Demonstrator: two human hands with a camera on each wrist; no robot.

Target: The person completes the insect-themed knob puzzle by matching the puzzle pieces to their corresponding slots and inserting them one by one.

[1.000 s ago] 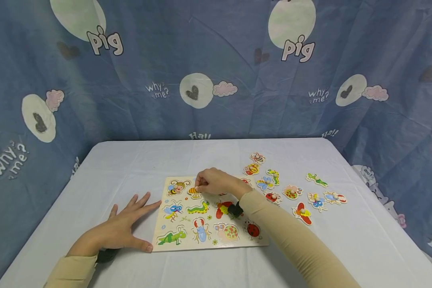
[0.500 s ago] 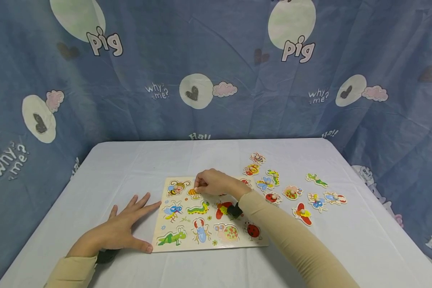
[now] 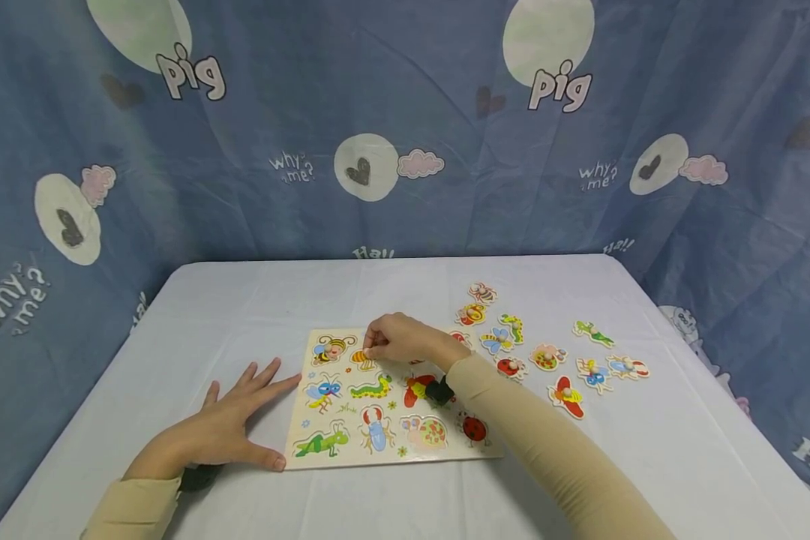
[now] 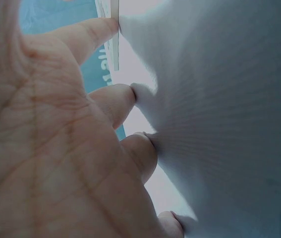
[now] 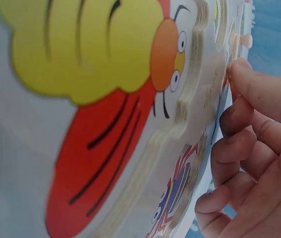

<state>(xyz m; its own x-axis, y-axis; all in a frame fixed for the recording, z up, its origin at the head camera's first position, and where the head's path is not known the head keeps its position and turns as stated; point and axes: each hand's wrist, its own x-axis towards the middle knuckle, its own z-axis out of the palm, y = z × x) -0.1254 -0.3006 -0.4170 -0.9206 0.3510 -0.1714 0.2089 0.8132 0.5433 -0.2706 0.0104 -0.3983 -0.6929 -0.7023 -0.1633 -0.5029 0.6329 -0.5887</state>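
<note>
Board (image 3: 356, 406) met our splayed left hand (image 3: 226, 424) at nine o'clock, likely for steadying. Our right hand (image 3: 401, 339) pinched a piece (image 3: 361, 361) at eleven.

Snug beige sleeves (image 3: 533, 435), finely creased — small black wrist cameras (image 3: 439, 391)

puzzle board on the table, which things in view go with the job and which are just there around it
Goes with the job, it seems:
- puzzle board
- orange striped piece, in the right hand's fingers
- loose insect pieces on the right

Just there:
- white tablecloth
- blue printed curtain
</note>
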